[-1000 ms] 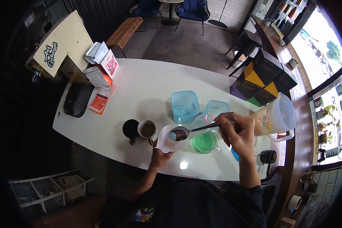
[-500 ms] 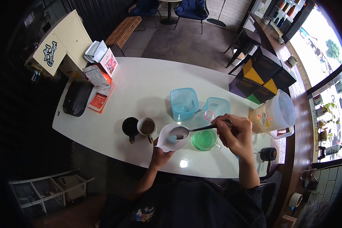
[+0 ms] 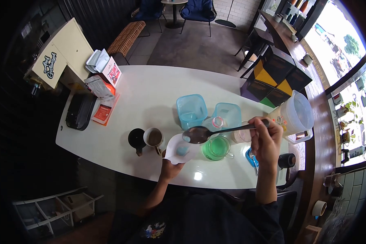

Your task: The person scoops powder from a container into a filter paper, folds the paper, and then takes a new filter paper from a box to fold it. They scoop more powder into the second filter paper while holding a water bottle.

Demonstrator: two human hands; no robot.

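My left hand [image 3: 171,168] holds a white cup [image 3: 177,149] with a pouring lip and something pale blue inside. Closed round the handle of a dark metal spoon [image 3: 198,134], my right hand [image 3: 266,134] keeps the spoon's bowl raised over the cup's right edge, with a small pale bit on it. Below the spoon handle stands a glass cup of green liquid [image 3: 218,147]. A clear bottle [image 3: 217,122] is just behind it. Two mugs are left of the white cup: a dark one [image 3: 137,138] and one with brown liquid [image 3: 154,137].
Two blue translucent containers [image 3: 192,109] [image 3: 227,114] stand behind the bottle. At right are a large clear pitcher [image 3: 293,112], dark boxes [image 3: 274,77], a black cup [image 3: 286,160] and a blue item [image 3: 251,157]. Packets [image 3: 103,112] and a black device [image 3: 82,110] lie left.
My right hand has moved right and lifted the spoon up out of the white cup. The blue item at the right has come into sight. The whole view has shifted slightly.
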